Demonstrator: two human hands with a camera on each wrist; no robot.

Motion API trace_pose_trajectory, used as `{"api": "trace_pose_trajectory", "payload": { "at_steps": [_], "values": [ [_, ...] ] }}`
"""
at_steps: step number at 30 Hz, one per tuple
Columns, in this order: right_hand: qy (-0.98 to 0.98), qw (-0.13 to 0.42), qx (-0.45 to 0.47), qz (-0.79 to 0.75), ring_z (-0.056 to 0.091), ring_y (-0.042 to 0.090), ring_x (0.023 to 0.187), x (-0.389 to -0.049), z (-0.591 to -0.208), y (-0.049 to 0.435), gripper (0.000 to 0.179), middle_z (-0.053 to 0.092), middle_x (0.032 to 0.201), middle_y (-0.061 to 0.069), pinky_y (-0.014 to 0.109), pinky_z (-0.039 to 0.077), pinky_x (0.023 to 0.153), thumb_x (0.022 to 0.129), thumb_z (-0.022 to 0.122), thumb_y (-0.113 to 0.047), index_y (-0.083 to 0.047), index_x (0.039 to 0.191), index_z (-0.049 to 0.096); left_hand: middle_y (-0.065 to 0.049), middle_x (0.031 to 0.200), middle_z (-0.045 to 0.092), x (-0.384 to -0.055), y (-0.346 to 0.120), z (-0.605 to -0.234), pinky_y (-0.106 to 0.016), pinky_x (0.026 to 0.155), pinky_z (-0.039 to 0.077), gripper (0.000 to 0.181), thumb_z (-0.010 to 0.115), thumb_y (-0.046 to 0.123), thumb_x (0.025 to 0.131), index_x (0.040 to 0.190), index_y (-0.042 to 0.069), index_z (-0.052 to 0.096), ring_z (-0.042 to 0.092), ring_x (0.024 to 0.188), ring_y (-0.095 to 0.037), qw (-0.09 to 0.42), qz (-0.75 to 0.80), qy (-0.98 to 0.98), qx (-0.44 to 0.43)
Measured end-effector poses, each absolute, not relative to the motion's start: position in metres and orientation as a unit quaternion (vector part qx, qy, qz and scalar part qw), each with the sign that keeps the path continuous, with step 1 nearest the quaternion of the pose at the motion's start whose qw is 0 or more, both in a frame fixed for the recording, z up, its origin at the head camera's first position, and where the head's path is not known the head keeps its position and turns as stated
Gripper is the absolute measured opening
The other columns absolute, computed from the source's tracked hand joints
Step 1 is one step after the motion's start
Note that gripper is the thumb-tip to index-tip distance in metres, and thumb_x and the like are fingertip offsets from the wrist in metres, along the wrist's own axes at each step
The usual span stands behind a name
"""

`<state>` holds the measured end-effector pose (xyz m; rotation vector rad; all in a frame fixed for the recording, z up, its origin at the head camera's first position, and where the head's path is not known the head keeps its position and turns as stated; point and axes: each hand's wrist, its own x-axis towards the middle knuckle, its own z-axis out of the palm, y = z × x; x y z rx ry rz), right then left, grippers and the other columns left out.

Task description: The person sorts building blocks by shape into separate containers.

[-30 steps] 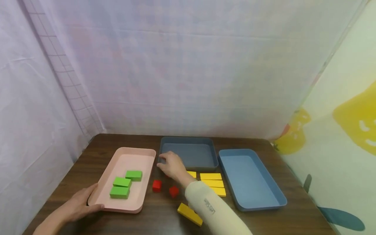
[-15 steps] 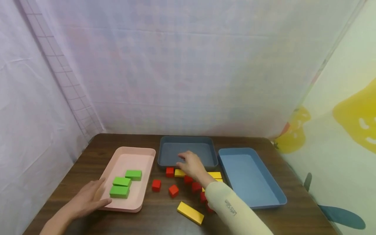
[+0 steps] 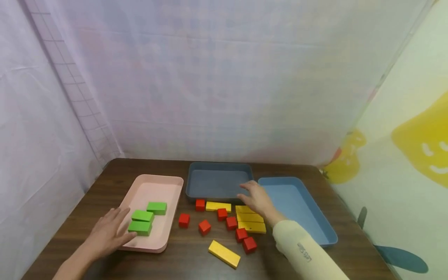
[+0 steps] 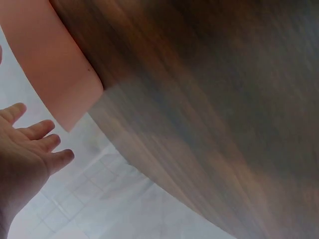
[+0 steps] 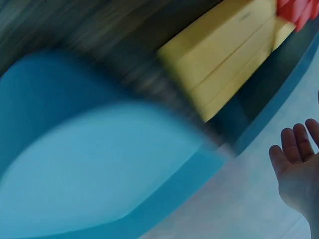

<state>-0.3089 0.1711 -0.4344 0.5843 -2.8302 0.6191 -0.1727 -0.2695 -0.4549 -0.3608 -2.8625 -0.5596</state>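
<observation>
Neither hand grasps anything: the right hand (image 3: 257, 198), fingers loosely extended, hangs right of centre in the head view, by the row of yellow blocks (image 3: 249, 217). The left hand (image 3: 106, 233) is at the pink tray (image 3: 159, 188), lower left, near the green blocks (image 3: 140, 228). A low right forearm could scatter the red cubes (image 3: 231, 223), lower centre; leftward pressure could shift the tray.

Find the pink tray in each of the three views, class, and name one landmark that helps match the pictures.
Head: the pink tray is left of centre, lower half, next to the left hand.
Left wrist: upper left corner, partly cut off.
Right wrist: not in it.
Shared landmark: the dark wooden table.
</observation>
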Motion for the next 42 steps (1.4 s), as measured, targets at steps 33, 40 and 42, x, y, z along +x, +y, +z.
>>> {"api": "trace_pose_trajectory", "payload": {
  "at_steps": [33,40,42],
  "values": [
    [-0.967,0.126,0.124,0.185,0.047,0.034,0.11,-0.312,-0.479,0.217,0.048,0.046,0.124,0.02,0.049,0.037,0.091,0.087,0.06,-0.031,0.001,0.122,0.054,-0.023,0.132,0.041,-0.19,-0.182,-0.455,-0.055,0.096,0.027,0.064,0.066,0.038,0.079,0.129,0.002,0.048,0.034,0.123,-0.04,0.118,-0.228,-0.941,-0.221],
    [-0.974,0.118,0.168,0.101,0.041,0.037,0.117,-0.314,-0.477,0.22,0.047,0.041,0.132,0.022,0.051,0.033,0.095,0.09,0.054,-0.031,-0.005,0.129,0.05,-0.023,0.136,0.036,-0.192,-0.177,-0.457,-0.054,0.099,0.023,0.067,0.062,0.045,0.082,0.132,0.003,0.045,0.029,0.126,-0.04,0.086,-0.231,-0.944,-0.221],
    [-0.976,0.106,0.164,0.097,0.04,0.037,0.118,-0.314,-0.478,0.221,0.049,0.04,0.133,0.022,0.051,0.033,0.095,0.091,0.053,-0.032,-0.005,0.131,0.047,-0.023,0.136,0.036,-0.193,-0.176,-0.457,-0.054,0.099,0.023,0.067,0.062,0.044,0.082,0.132,0.003,0.045,0.028,0.126,-0.04,0.082,-0.232,-0.944,-0.222]
  ]
}}
